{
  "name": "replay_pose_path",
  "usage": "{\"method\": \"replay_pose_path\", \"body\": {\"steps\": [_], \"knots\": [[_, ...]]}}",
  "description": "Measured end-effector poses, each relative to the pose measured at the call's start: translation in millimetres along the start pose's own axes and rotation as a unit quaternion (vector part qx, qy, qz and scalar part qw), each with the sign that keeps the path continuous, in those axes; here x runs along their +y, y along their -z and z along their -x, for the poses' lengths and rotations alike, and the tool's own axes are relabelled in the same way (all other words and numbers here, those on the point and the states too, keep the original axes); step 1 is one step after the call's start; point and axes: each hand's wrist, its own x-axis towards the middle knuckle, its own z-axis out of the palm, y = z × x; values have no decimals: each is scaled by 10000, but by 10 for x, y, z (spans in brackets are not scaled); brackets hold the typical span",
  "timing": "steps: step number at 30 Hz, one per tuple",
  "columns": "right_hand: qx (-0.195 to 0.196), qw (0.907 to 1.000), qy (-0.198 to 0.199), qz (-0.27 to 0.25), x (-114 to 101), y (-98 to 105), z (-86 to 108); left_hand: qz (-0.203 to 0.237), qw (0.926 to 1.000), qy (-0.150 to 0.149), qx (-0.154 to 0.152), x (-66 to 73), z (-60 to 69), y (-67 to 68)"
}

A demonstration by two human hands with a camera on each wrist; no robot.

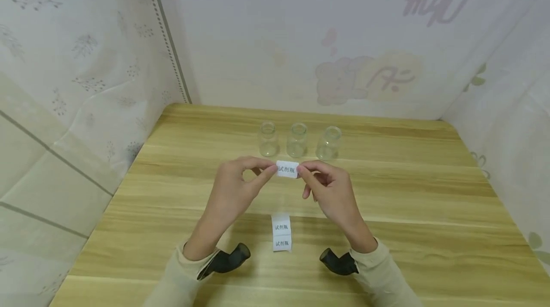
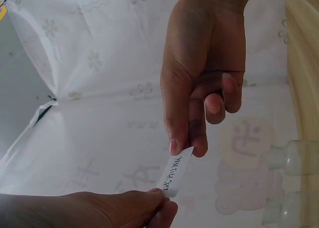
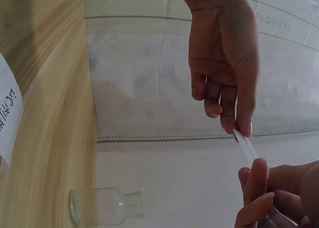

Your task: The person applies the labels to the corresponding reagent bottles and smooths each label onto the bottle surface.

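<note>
Label (image 1: 286, 169): matt paper. Bottles (image 1: 297, 144): smooth, glossy clear glass. Tabletop (image 1: 172, 192): smooth wood-grain. Sleeves (image 1: 384, 273): matt cloth.

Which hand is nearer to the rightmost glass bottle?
Right. The right hand is in front of the rightmost bottle; the left hand is farther away, to its left.

The left hand (image 1: 232, 185) and right hand (image 1: 334, 193) hide the ends of the held label (image 1: 287, 169). In the wrist views, edges crop the label strip (image 3: 7, 113) and two glass bottles (image 2: 298, 158).
</note>
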Motion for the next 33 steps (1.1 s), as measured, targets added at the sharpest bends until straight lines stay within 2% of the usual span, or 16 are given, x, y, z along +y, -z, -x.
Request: {"method": "replay_pose_path", "body": {"steps": [6, 12, 17, 24, 28, 33], "knots": [[-56, 9999, 14, 116, 6, -18, -2, 22, 10000, 34, -74, 12, 0, -14], [248, 9987, 11, 449, 74, -57, -44, -92, 9999, -23, -131, -27, -12, -8], [332, 9988, 169, 318, 120, -94, -88, -121, 9998, 93, -120, -38, -28, 8], [252, 9993, 50, 259, 132, -162, -207, -155, 9998, 118, 52, -98, -73, 41], [218, 9989, 218, 362, 177, -229, -370, -138, 9996, 88, 248, -255, -177, 31], [82, 9958, 664, 627, 412, -337, -673, 99, 9987, 286, 415, -662, -397, -104]]}}
